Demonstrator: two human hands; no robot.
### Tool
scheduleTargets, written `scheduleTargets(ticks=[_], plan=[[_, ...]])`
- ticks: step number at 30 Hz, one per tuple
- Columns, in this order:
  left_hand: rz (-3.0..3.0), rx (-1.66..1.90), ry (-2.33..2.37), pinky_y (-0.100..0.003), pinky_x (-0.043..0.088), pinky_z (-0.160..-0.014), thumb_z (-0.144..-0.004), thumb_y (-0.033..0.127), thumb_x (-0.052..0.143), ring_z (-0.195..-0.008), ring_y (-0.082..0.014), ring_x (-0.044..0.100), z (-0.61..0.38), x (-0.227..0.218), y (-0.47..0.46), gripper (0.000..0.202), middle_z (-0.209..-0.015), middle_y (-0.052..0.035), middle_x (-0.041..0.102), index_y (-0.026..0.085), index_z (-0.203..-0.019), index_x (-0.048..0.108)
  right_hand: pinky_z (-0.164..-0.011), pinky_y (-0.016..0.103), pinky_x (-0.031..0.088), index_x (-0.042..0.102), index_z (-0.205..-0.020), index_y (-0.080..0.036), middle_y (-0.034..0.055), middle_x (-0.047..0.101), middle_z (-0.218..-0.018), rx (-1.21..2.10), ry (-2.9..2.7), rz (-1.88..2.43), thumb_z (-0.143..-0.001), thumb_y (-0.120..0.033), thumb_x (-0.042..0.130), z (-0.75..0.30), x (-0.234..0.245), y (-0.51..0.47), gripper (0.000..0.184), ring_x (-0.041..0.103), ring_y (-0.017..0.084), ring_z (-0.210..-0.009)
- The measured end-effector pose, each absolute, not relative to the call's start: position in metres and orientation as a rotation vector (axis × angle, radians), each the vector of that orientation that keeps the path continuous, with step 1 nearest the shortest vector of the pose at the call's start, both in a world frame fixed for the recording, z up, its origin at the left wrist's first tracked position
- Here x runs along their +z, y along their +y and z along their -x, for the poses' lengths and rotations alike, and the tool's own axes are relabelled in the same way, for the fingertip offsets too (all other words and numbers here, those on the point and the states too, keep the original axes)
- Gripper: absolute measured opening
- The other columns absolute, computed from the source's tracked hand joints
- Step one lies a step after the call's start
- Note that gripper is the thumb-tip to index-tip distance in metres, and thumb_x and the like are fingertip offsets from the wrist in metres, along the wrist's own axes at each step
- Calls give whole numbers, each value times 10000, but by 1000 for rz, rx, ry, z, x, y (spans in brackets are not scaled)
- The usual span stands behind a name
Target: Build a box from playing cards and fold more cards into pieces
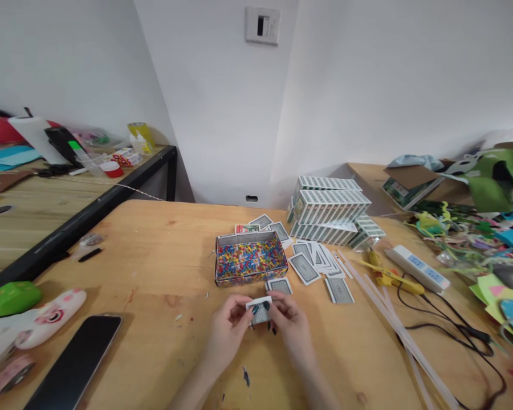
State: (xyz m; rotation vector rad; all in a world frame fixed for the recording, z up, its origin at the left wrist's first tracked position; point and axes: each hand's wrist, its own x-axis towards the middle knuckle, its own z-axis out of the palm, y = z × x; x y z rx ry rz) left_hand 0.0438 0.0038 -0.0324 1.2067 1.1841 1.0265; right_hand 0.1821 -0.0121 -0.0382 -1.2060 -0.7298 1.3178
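Observation:
Between my left hand and my right hand is a playing card with a grey patterned back, its top edge showing a white strip that looks folded. Both thumbs press on its face, and the fingers behind it are mostly hidden. Just beyond my hands sits an open box lined with colourful patterned paper. Another card lies near the box's front right corner, close to my right fingers. More playing cards are spread to the right of the box and behind it.
Striped card boxes are stacked at the back right. A yellow glue gun, white glue sticks and a power strip lie on the right. A phone and a green pouch are on the left. Craft scraps crowd the far right.

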Motion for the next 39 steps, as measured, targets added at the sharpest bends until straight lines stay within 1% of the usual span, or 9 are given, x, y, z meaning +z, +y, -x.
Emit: scheduleTargets(ticks=[2,4,6,11,16,21,25,35,39], plan=[[-1217,1021,1223,-240,480,-575,-692,309,612,-626,-152,595,-44,-34,4,225,-698,-28,645,161,-860,627,-463,204,383,612,-898,-149,8,630,-604,1296,-714,1230,-632,-374,705,-183,-41,-11,360,508,107,-499],[-1230,1002,1244,-252,486,-611,-682,309,622,-637,-157,602,-44,-33,4,278,-719,-31,661,175,-923,650,-518,223,409,625,-866,-149,28,653,-650,1307,-692,1237,-621,-375,713,-184,-43,-11,345,547,130,-560],[-1201,991,1250,-263,495,-632,-676,314,625,-655,-171,612,-44,-31,5,274,-741,-43,680,183,-912,674,-542,234,418,646,-846,-147,46,663,-697,1355,-659,1211,-598,-376,728,-184,-44,-11,347,562,144,-600],[-994,1040,1282,-273,510,-613,-636,304,648,-672,-193,630,-45,-22,6,202,-761,-65,704,162,-769,700,-517,227,403,694,-821,-143,55,658,-717,1501,-574,1106,-573,-362,746,-181,-45,-12,335,521,120,-557],[-975,1006,1282,-255,495,-632,-592,266,675,-658,-180,629,-43,-18,8,130,-700,-55,704,157,-658,699,-473,195,343,703,-708,-139,16,614,-594,1466,-567,1160,-584,-349,742,-182,-47,-11,247,448,84,-490],[-1082,923,1275,-240,462,-547,-609,294,664,-557,-161,590,-40,-26,8,156,-589,-46,668,148,-653,697,-449,201,312,686,-710,-143,-9,545,-528,1457,-620,1192,-627,-386,707,-186,-50,-11,257,422,89,-468],[-1122,884,1286,-227,439,-523,-611,280,656,-518,-145,566,-39,-26,9,133,-540,-30,644,150,-615,689,-425,193,280,654,-648,-139,-21,508,-511,1442,-701,1212,-652,-392,688,-186,-50,-12,254,383,75,-449],[-1134,802,1311,-237,449,-560,-625,289,626,-569,-164,590,-39,-24,9,169,-597,-51,672,136,-632,696,-408,192,258,605,-608,-134,-28,507,-503,1440,-735,1288,-598,-461,700,-186,-46,-11,340,369,66,-426],[-1153,791,1314,-231,436,-558,-632,286,622,-563,-157,577,-39,-28,9,177,-588,-45,664,128,-657,697,-410,192,247,593,-605,-134,-28,511,-502,1437,-747,1285,-617,-454,689,-186,-48,-12,334,366,63,-427]])
